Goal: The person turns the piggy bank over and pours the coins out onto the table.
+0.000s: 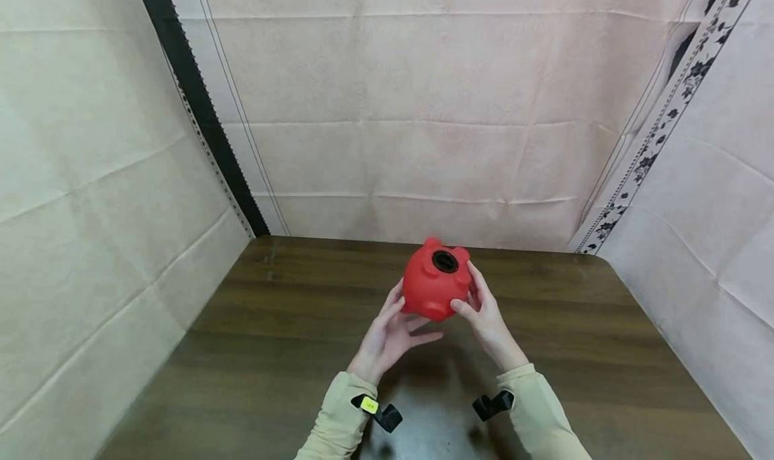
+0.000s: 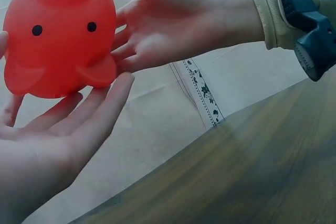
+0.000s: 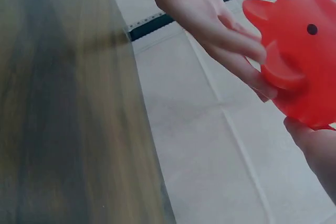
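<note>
The left hand (image 1: pixel 390 336) lies open under and against the left side of a red piggy bank (image 1: pixel 435 280), its fingers straight and spread, the fingertips (image 2: pixel 113 90) touching the pig's lower body just beside one ear. The right hand (image 1: pixel 486 315) cups the pig from the right, fingers loosely extended along its side and the thumb pressed against the near lower part; its fingers are not curled tightly round the toy, so it reads as open and supporting. Between the two palms the piggy bank is held up above the desk (image 1: pixel 242 352), not resting on it, roughly over the middle of the far half of the surface. From the head view a round black opening (image 1: pixel 445 261) faces up and away, with small red bumps around it. The left wrist view shows the pig's face with two black dot eyes (image 2: pixel 91 26), a snout at the top and flap ears lower down, so the toy is turned upside down. Both forearms wear pale beige sleeves (image 1: pixel 338 413), each with a dark camera mount (image 1: pixel 492 405) at the wrist. The desk is dark brown wood grain. Pale pinkish creased cloth (image 1: pixel 423 111) hangs behind and at both sides, with a black strip (image 1: pixel 193 104) at far left and a floral band (image 1: pixel 659 131) at far right.
</note>
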A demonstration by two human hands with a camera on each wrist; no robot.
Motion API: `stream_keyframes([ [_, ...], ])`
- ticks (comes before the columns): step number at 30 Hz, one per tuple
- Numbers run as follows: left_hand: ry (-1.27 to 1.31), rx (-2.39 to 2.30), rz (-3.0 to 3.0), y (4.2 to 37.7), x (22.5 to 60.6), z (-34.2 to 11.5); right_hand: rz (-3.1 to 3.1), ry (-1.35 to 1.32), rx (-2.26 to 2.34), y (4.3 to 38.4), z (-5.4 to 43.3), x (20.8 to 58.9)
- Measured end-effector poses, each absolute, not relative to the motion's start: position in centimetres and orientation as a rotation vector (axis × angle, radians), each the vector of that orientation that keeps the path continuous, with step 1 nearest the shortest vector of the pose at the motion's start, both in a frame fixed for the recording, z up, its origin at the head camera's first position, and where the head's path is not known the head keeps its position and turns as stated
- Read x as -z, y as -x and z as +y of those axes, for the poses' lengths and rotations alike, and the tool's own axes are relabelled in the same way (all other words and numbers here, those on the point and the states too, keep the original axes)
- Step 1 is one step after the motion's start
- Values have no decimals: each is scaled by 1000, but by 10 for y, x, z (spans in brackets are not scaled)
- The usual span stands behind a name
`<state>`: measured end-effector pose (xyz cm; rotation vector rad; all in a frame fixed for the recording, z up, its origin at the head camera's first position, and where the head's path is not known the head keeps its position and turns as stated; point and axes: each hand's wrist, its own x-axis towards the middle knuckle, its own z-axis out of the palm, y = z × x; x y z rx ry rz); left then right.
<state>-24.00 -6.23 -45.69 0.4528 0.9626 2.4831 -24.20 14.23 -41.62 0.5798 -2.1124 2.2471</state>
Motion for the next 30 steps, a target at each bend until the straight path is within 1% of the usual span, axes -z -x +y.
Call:
stream_keyframes([
  [7,-358,-2504,887,237,458,-63,-2189,-674,-2154,240,133,419],
  [14,-288,-2526,808,234,458,-63,-2220,-624,-2152,238,122,428],
  [18,-264,-2574,756,232,458,-62,-2238,-645,-2144,237,121,427],
  [23,-291,-2596,705,231,459,-60,-2209,-802,-2099,238,124,417],
  [26,-290,-2593,718,231,460,-61,-2147,-931,-1992,242,126,407],
  [30,-296,-2581,762,230,461,-62,-2112,-975,-1603,248,126,388],
])
